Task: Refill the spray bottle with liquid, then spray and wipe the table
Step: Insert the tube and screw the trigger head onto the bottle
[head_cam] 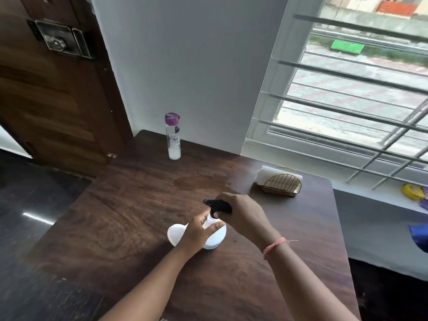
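Dark wooden counter [129, 228] beside a barred window, both hands on a spray bottle.
At the counter's middle stands the white spray bottle [214, 237]: left hand [196, 230] grips its body, right hand [240, 214] curls round the black spray head [218, 207]; a purple-capped bottle [173, 136] stands far back.

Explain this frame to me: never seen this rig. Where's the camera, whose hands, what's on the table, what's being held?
There is no robot here. One wide-angle camera sits on a person's head, looking forward and down at their own bare hands.

The left hand grips the body of a white spray bottle standing on the dark wooden table. The right hand is curled round the bottle's black spray head; whether it is being screwed on or off cannot be told. A white funnel-like piece lies right beside the bottle.

Further back stands a clear bottle with a purple cap, holding a little white liquid. At the right, white paper napkins sit in a small wire holder.
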Action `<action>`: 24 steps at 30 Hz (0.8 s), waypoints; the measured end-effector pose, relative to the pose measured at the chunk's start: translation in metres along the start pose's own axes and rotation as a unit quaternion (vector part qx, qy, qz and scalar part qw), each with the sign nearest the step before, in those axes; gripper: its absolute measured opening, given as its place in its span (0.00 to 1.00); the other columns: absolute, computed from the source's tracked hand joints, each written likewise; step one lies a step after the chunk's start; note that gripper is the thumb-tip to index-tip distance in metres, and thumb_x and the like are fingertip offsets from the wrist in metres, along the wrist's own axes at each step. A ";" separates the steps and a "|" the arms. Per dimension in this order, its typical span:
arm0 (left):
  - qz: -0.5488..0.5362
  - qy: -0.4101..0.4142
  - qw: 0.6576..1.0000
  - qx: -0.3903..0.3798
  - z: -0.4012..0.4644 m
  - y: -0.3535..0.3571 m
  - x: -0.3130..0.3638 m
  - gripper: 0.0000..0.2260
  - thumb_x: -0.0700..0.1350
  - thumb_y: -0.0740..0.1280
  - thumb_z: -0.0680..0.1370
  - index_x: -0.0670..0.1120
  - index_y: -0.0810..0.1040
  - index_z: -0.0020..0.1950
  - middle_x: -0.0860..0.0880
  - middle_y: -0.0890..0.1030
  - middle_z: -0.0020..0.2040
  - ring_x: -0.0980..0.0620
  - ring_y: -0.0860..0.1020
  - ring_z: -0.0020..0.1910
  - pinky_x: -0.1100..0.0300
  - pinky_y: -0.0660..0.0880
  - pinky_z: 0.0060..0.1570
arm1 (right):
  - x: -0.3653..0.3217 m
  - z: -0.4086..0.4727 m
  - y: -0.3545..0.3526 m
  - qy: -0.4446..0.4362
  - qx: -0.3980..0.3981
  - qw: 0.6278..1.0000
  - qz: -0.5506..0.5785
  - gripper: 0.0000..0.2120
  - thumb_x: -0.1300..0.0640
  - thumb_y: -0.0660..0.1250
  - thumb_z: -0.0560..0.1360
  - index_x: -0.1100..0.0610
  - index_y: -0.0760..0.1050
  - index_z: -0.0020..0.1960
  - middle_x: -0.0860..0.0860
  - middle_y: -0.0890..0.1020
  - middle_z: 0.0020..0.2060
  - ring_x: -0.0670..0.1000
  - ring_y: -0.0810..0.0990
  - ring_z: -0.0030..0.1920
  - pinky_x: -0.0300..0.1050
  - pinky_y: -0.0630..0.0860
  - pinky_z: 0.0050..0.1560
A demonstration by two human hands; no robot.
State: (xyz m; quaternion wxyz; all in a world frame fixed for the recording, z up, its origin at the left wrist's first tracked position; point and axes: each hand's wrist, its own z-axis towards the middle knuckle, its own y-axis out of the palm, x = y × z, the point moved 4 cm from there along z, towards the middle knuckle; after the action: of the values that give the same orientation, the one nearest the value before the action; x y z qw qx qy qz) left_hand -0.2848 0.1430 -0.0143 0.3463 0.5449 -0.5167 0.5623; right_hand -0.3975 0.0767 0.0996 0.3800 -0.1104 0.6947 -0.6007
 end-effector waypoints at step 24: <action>0.249 0.037 0.966 -0.064 0.033 -0.011 0.001 0.14 0.46 0.76 0.68 0.48 0.81 0.53 0.50 0.83 0.53 0.50 0.79 0.54 0.55 0.74 0.52 | -0.012 0.001 0.034 0.095 0.037 0.985 -0.141 0.04 0.53 0.64 0.74 0.50 0.73 0.48 0.49 0.83 0.42 0.56 0.81 0.45 0.45 0.63 0.38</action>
State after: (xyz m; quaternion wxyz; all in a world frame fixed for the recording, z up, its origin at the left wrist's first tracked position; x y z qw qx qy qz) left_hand -0.2658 0.1131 -0.0149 0.2483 0.3543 -0.6580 0.6164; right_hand -0.3785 0.0918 0.0734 0.2275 -0.1350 0.6826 -0.6812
